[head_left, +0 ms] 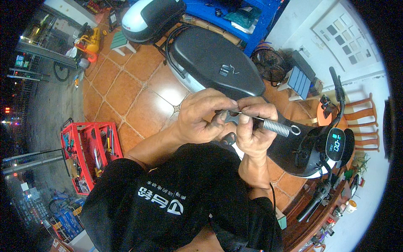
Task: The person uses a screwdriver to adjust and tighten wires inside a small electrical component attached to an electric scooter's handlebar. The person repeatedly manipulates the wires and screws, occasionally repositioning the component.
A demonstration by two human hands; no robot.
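Between my two hands, in front of my chest, is a silvery coil spring (277, 127) with a round loop at its free end, pointing right. My right hand (254, 130) pinches it between thumb and fingers, near the straight wire end. Close against it, my left hand (199, 115) is closed in a pinch at the other end of the wire. A small dark piece shows at those fingertips, too covered to name. Beyond my hands is the black scooter seat (205, 50), with a few small metal pieces (226, 70) lying on it.
The scooter's handlebar and lit display (335, 145) stand at right. A red tool cart (90, 147) filled with hand tools is at left. Further back are a white-and-black top box (147, 23), a green stool (121, 41), a black fan (268, 63) and blue shelving (260, 31).
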